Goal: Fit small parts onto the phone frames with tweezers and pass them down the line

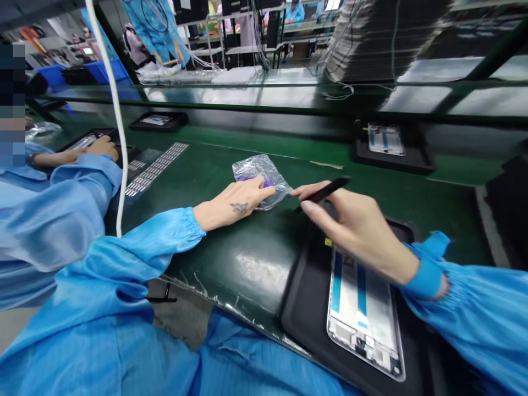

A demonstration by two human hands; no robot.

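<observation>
Left hand (235, 203) over the clear bag (271, 170), right hand (355, 224) at its tapering right corner.
The bag lies on the green surface (198, 165), under the left fingers, the nearer hand; whether they pinch the film cannot be told. Its long axis seems to run rightward and slightly toward the person. Crinkled and shiny, it shows purple contents (269, 181). The right hand grasps a slim dark tool (325, 191), above a black tray (303, 291) bearing a silver panel (348, 300).

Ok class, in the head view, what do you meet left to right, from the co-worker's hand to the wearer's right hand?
Co-worker's hand, grid of small pale pieces, left hand, clear plastic bag, right hand.
</observation>
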